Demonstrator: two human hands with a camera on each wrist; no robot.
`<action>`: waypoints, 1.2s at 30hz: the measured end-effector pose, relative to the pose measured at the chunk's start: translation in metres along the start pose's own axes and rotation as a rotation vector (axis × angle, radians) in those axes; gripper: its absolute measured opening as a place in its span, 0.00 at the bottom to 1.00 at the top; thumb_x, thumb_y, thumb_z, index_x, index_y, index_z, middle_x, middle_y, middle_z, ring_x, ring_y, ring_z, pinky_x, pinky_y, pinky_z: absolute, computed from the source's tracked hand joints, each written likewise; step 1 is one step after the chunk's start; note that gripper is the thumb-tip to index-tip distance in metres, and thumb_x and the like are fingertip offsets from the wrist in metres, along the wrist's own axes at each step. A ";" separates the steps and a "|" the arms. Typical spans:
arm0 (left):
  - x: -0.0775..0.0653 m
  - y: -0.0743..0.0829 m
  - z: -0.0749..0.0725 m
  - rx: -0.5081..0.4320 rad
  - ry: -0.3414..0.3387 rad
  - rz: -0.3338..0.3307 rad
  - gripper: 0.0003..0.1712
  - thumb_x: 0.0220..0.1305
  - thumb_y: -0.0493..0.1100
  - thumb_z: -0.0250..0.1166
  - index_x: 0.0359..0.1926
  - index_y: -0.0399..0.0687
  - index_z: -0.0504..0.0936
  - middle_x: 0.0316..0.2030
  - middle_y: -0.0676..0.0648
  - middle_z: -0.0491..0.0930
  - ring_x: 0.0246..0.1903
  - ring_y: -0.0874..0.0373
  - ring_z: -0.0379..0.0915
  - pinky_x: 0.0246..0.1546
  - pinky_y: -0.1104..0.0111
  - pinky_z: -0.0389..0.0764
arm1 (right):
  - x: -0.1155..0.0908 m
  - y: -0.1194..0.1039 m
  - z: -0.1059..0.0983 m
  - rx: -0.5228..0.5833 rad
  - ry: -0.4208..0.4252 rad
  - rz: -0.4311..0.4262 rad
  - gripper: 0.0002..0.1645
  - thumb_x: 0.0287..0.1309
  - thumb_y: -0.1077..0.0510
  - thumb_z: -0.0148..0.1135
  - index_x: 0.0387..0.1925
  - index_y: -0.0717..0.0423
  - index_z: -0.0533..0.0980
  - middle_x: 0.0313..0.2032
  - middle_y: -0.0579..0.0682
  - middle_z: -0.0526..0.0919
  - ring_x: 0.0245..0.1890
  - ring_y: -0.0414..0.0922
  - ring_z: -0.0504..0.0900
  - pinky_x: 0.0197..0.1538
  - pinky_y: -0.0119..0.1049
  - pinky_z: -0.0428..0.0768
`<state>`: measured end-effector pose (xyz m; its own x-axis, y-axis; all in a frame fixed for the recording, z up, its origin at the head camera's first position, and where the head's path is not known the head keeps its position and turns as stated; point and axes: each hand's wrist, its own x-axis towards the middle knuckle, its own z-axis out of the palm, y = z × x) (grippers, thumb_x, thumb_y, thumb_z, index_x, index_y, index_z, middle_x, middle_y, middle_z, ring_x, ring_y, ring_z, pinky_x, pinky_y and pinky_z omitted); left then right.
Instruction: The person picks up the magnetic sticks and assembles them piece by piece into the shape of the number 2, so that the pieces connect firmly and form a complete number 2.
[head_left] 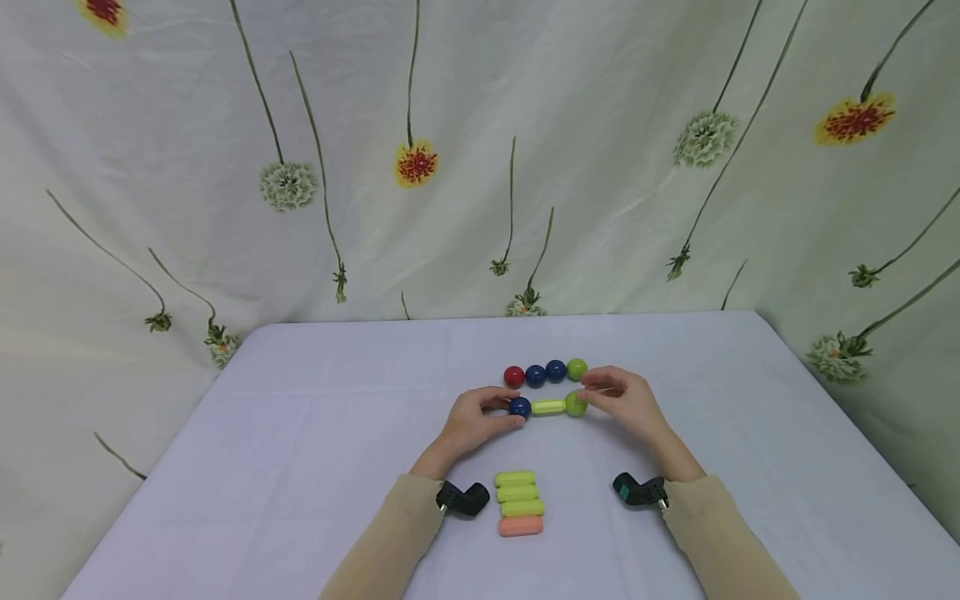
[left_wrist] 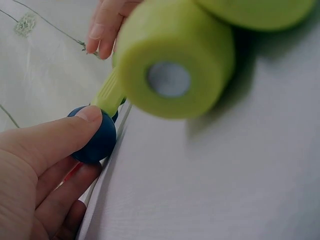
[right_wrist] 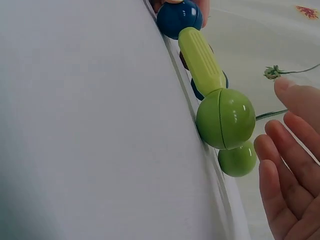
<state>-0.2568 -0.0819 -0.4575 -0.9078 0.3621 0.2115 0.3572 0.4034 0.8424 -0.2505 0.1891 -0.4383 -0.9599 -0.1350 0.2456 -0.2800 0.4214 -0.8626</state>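
Note:
A blue ball (left_wrist: 97, 137), a yellow-green magnetic rod (right_wrist: 201, 60) and a green ball (right_wrist: 226, 119) are joined in a straight line on the table. My left hand (head_left: 480, 415) holds the blue ball at the left end, thumb on one side and fingers on the other. Beside the green end, my right hand (head_left: 624, 402) has its fingers spread; the right wrist view shows a gap between them and the ball. Just behind lies a row of loose balls: a red ball (head_left: 513, 377), two blue balls (head_left: 536, 376) and another green ball (head_left: 577, 369).
Nearer to me, between my forearms, several yellow-green rods (head_left: 517, 493) lie stacked side by side with an orange rod (head_left: 521, 526) at the front. A pale cloth covers the table (head_left: 300, 467). A flower-patterned curtain (head_left: 465, 100) hangs behind it.

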 end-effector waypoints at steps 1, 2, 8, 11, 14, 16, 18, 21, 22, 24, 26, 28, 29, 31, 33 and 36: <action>0.000 0.000 0.000 -0.003 0.000 0.000 0.23 0.51 0.47 0.73 0.50 0.48 0.82 0.42 0.51 0.82 0.43 0.60 0.77 0.50 0.61 0.74 | 0.000 -0.001 0.001 0.002 0.005 -0.005 0.21 0.51 0.52 0.70 0.44 0.60 0.79 0.41 0.53 0.83 0.40 0.47 0.81 0.44 0.38 0.78; 0.000 0.000 0.000 -0.004 0.000 0.000 0.23 0.51 0.47 0.73 0.50 0.47 0.82 0.41 0.51 0.82 0.43 0.60 0.77 0.50 0.61 0.74 | 0.000 -0.003 0.001 -0.002 0.006 -0.015 0.20 0.51 0.53 0.70 0.43 0.60 0.80 0.40 0.53 0.83 0.40 0.47 0.81 0.43 0.37 0.78; 0.000 -0.001 0.000 -0.001 0.000 -0.008 0.24 0.52 0.48 0.72 0.50 0.48 0.82 0.41 0.52 0.82 0.43 0.60 0.77 0.51 0.60 0.74 | -0.002 -0.014 0.008 -0.005 -0.030 -0.047 0.19 0.53 0.56 0.69 0.44 0.63 0.79 0.35 0.50 0.84 0.35 0.44 0.81 0.38 0.32 0.79; 0.000 -0.001 0.000 0.006 -0.001 -0.012 0.24 0.52 0.49 0.72 0.50 0.49 0.82 0.42 0.52 0.82 0.43 0.61 0.77 0.51 0.61 0.74 | -0.003 -0.020 0.011 0.004 -0.068 -0.063 0.19 0.53 0.57 0.69 0.44 0.64 0.79 0.34 0.49 0.84 0.35 0.44 0.81 0.38 0.32 0.79; 0.001 -0.001 0.000 0.011 -0.002 -0.008 0.24 0.52 0.49 0.72 0.50 0.49 0.82 0.42 0.52 0.82 0.43 0.61 0.77 0.50 0.61 0.74 | -0.003 -0.026 0.014 0.001 -0.109 -0.084 0.19 0.53 0.57 0.69 0.44 0.64 0.79 0.35 0.49 0.84 0.35 0.44 0.81 0.39 0.31 0.79; 0.001 -0.001 0.000 0.012 -0.001 -0.001 0.23 0.51 0.49 0.73 0.50 0.49 0.82 0.42 0.52 0.82 0.43 0.61 0.77 0.50 0.61 0.74 | -0.004 -0.029 0.017 0.005 -0.141 -0.100 0.19 0.53 0.57 0.69 0.44 0.63 0.79 0.35 0.48 0.84 0.35 0.43 0.81 0.39 0.31 0.79; 0.001 0.000 0.000 0.014 0.000 0.006 0.23 0.52 0.49 0.72 0.50 0.49 0.82 0.42 0.51 0.82 0.42 0.60 0.78 0.50 0.61 0.74 | -0.005 -0.031 0.020 0.005 -0.177 -0.126 0.18 0.53 0.57 0.68 0.43 0.63 0.80 0.34 0.49 0.84 0.35 0.42 0.81 0.39 0.32 0.79; 0.001 0.000 0.000 0.015 -0.002 0.006 0.23 0.52 0.48 0.72 0.50 0.49 0.82 0.41 0.51 0.82 0.42 0.60 0.78 0.50 0.61 0.74 | -0.007 -0.032 0.025 0.020 -0.234 -0.162 0.16 0.53 0.58 0.68 0.42 0.63 0.80 0.34 0.49 0.84 0.34 0.41 0.81 0.39 0.32 0.79; 0.001 0.001 0.000 0.016 -0.004 0.005 0.23 0.52 0.48 0.72 0.50 0.49 0.82 0.42 0.51 0.82 0.43 0.60 0.78 0.50 0.61 0.74 | -0.007 -0.032 0.027 0.029 -0.255 -0.171 0.15 0.53 0.59 0.68 0.42 0.63 0.80 0.34 0.49 0.84 0.34 0.40 0.81 0.39 0.32 0.79; 0.001 0.001 0.000 0.018 -0.006 0.002 0.23 0.52 0.48 0.72 0.50 0.49 0.82 0.42 0.51 0.82 0.43 0.60 0.77 0.50 0.61 0.74 | -0.008 -0.032 0.031 0.051 -0.295 -0.188 0.15 0.53 0.59 0.68 0.41 0.64 0.80 0.34 0.49 0.84 0.34 0.40 0.81 0.39 0.32 0.80; 0.001 0.001 0.000 0.017 -0.005 0.002 0.23 0.52 0.47 0.72 0.50 0.49 0.82 0.42 0.51 0.82 0.43 0.60 0.77 0.51 0.62 0.74 | -0.009 -0.032 0.033 0.072 -0.337 -0.198 0.14 0.54 0.60 0.67 0.42 0.64 0.80 0.34 0.49 0.84 0.34 0.40 0.82 0.40 0.32 0.80; 0.000 0.001 -0.001 0.016 -0.004 0.005 0.23 0.52 0.47 0.72 0.50 0.48 0.82 0.43 0.51 0.82 0.43 0.60 0.77 0.50 0.62 0.74 | -0.010 -0.032 0.036 0.094 -0.378 -0.206 0.14 0.54 0.61 0.67 0.41 0.65 0.79 0.34 0.50 0.84 0.35 0.40 0.82 0.40 0.33 0.80; 0.000 0.001 -0.001 0.017 -0.002 0.013 0.23 0.52 0.47 0.72 0.50 0.48 0.82 0.43 0.50 0.82 0.43 0.59 0.77 0.50 0.62 0.74 | -0.011 -0.033 0.037 0.103 -0.396 -0.208 0.14 0.54 0.62 0.67 0.41 0.65 0.79 0.34 0.51 0.85 0.36 0.40 0.82 0.41 0.33 0.80; 0.000 0.001 -0.001 0.015 0.001 0.025 0.22 0.53 0.47 0.72 0.50 0.47 0.82 0.43 0.49 0.82 0.43 0.58 0.78 0.49 0.61 0.75 | -0.012 -0.033 0.040 0.123 -0.427 -0.207 0.14 0.54 0.62 0.66 0.42 0.65 0.79 0.35 0.52 0.85 0.37 0.40 0.82 0.41 0.33 0.80; 0.000 0.001 -0.001 0.015 0.003 0.035 0.22 0.53 0.47 0.72 0.50 0.47 0.82 0.43 0.49 0.82 0.43 0.57 0.78 0.49 0.61 0.75 | -0.013 -0.034 0.042 0.143 -0.453 -0.193 0.14 0.53 0.63 0.67 0.42 0.66 0.79 0.35 0.53 0.85 0.37 0.41 0.82 0.41 0.34 0.80; 0.000 0.001 -0.002 0.009 0.004 0.040 0.22 0.53 0.46 0.72 0.49 0.47 0.82 0.43 0.49 0.82 0.43 0.57 0.78 0.49 0.60 0.75 | -0.016 -0.036 0.046 0.161 -0.487 -0.164 0.15 0.53 0.63 0.67 0.42 0.66 0.79 0.37 0.54 0.84 0.36 0.42 0.82 0.42 0.33 0.80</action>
<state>-0.2569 -0.0830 -0.4557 -0.8937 0.3744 0.2471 0.3952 0.3962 0.8288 -0.2246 0.1351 -0.4309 -0.7761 -0.6036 0.1823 -0.3835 0.2223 -0.8964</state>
